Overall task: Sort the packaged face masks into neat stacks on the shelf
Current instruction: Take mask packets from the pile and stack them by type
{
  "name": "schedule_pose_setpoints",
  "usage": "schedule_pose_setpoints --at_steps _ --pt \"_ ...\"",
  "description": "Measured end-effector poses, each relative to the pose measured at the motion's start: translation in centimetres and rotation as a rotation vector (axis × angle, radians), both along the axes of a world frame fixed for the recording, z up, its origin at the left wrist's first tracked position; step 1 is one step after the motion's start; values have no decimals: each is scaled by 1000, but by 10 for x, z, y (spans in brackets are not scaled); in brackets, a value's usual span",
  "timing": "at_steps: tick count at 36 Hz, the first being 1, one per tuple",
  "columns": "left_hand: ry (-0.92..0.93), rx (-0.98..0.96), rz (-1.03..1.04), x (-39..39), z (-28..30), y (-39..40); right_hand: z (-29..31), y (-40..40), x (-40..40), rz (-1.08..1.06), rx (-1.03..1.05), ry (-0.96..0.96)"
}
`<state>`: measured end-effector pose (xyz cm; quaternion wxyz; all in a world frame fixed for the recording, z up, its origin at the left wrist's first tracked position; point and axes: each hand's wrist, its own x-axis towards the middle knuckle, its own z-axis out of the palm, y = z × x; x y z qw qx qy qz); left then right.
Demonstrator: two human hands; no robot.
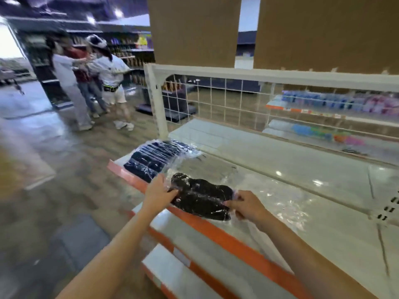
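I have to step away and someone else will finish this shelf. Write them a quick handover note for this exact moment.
Left hand: grips the left end of the black mask pack.
Right hand: pinches that pack's right end.
The pack sits at the shelf front, by the orange edge strip.
Done: a fanned row of dark packs lies at the shelf's left end, not yet squared.
Left: place this pack, then tidy everything into neat stacks.
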<state>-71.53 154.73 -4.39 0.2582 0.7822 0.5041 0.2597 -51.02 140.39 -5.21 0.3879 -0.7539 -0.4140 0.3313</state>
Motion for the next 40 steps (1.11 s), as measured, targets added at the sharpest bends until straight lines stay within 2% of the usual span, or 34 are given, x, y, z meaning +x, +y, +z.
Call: schedule_pose_setpoints --at_steps 4,9,12,17,23,26,30,33,40 --pt "-18 48 135 -54 -8 72 -3 66 -52 -21 33 -5" --pt "61 52 17 -94 4 91 2 129 -98 -92 96 60" --pt "101 23 -27 -106 -3 110 9 164 -113 -63 123 59" --pt "107 10 -34 -108 -14 139 10 217 -120 5 38 -143" --pt "243 84 -179 -90 -8 192 0 246 -119 150 -123 -583" --pt "370 143 -304 -72 0 226 -7 254 -112 176 -166 -746" --pt "722 261 -519 -40 4 263 -5 271 -98 148 -222 -726" --pt "882 308 -647 -18 2 275 -3 285 -87 143 -261 -759" --pt "993 257 -809 4 -6 296 -6 309 -81 272 -398 -779"
